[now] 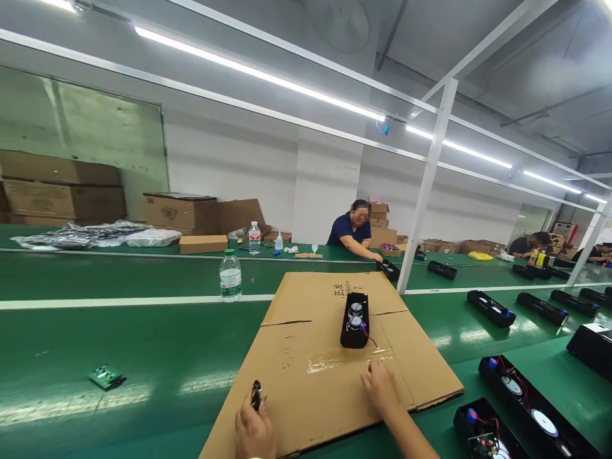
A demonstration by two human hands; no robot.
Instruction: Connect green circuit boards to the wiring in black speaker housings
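My left hand (255, 428), fingers closed, grips a small black part (257, 394) above the near left of a flattened cardboard sheet (287, 357). Its exact kind is not clear. A long black speaker housing (354, 339) lies on the sheet, with two round drivers, a blue piece and a red wire trailing from its near end. Just short of that wire, my right hand (380, 389) is low over the cardboard with its fingers drawn together. Whatever is between those fingertips, if anything, is too small to make out.
More black housings (538, 408) with wires lie at right on the green surface. A green circuit board (108, 377) lies left. A water bottle (230, 275) stands beyond the sheet. Across the line, a person (351, 229) reaches toward another housing. A white post (428, 185) rises at right.
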